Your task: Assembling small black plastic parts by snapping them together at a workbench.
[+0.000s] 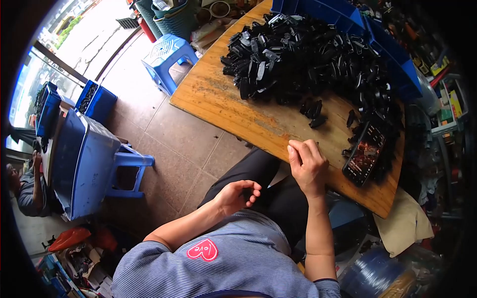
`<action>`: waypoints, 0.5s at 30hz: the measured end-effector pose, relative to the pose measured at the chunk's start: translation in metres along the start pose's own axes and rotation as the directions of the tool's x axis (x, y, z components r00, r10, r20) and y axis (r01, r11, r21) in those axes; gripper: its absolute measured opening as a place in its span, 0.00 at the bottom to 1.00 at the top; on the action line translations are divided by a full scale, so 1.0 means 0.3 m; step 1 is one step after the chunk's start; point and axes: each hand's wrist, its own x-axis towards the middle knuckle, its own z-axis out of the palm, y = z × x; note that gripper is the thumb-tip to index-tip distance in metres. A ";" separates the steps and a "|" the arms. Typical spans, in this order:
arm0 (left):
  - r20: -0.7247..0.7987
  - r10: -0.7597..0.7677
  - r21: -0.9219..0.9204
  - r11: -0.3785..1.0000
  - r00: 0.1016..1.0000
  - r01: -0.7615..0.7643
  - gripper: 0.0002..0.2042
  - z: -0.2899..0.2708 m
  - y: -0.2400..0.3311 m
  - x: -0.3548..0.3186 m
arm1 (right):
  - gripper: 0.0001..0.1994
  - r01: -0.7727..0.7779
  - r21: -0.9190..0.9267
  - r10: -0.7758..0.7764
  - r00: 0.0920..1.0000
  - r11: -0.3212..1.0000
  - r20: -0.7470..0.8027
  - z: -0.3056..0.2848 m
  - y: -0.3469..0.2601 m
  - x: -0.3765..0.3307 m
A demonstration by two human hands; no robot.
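My left hand (237,197) hovers over my lap with its fingers curled inward. Something dark shows between the fingers, hard to tell from the black trousers behind. At the near edge of the wooden table (208,104), my right hand (309,164) is closed, thumb against bent fingers; whatever it may pinch is hidden. Beyond it lies a large heap of small black plastic parts (293,59). A few loose black parts (313,113) have strayed from the heap toward me. To the right of my right hand, a phone (365,154) with a lit screen rests tilted on black parts.
Blue bins (397,59) line the table's far side. On the floor to the left stand a blue stool (169,57), a large blue tub (94,154) on another stool, and a bin of black parts (94,99). Another person (30,184) sits at far left. Shelving (449,114) borders the right.
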 end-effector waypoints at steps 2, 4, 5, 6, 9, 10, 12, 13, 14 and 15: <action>-0.002 -0.018 0.018 1.000 1.000 0.019 0.11 0.010 0.007 0.005 | 0.05 -0.010 -0.006 0.010 1.000 1.000 0.027 -0.002 0.003 -0.006; -0.010 -0.030 0.030 0.999 1.000 0.030 0.11 0.011 0.006 0.003 | 0.05 -0.007 -0.001 0.007 1.000 1.000 0.025 -0.004 0.004 -0.008; -0.008 -0.027 0.025 0.999 1.000 0.027 0.11 0.010 0.011 0.000 | 0.05 -0.003 0.007 0.003 1.000 1.000 0.024 -0.001 0.006 -0.004; -0.008 -0.026 0.015 1.000 1.000 0.026 0.12 0.004 0.010 -0.006 | 0.05 -0.001 0.016 0.000 1.000 1.000 0.027 0.001 0.004 -0.004; -0.005 -0.014 -0.010 1.000 1.000 0.014 0.11 -0.020 0.003 -0.010 | 0.05 -0.006 0.009 0.005 0.999 1.000 0.039 0.000 -0.002 0.000; -0.007 -0.009 -0.019 1.000 1.000 0.009 0.11 -0.024 0.002 -0.010 | 0.05 -0.009 0.001 0.009 0.999 1.000 0.042 0.000 -0.002 0.001; -0.006 -0.007 -0.014 1.000 1.000 0.007 0.11 -0.032 0.000 -0.009 | 0.05 -0.009 0.001 0.009 0.999 1.000 0.044 -0.004 -0.003 0.001; -0.006 -0.004 -0.020 1.000 1.000 0.004 0.11 -0.038 -0.001 -0.004 | 0.05 -0.014 -0.006 0.014 0.999 1.000 0.036 -0.007 -0.004 0.001; 0.005 0.003 -0.038 0.999 1.000 -0.003 0.11 -0.043 -0.003 0.002 | 0.05 -0.011 -0.006 0.012 0.999 1.000 0.040 -0.009 -0.006 0.001; 0.024 0.004 -0.049 0.999 1.000 -0.003 0.11 -0.042 0.000 0.014 | 0.05 -0.022 -0.024 0.023 0.999 0.999 0.044 -0.015 -0.005 0.002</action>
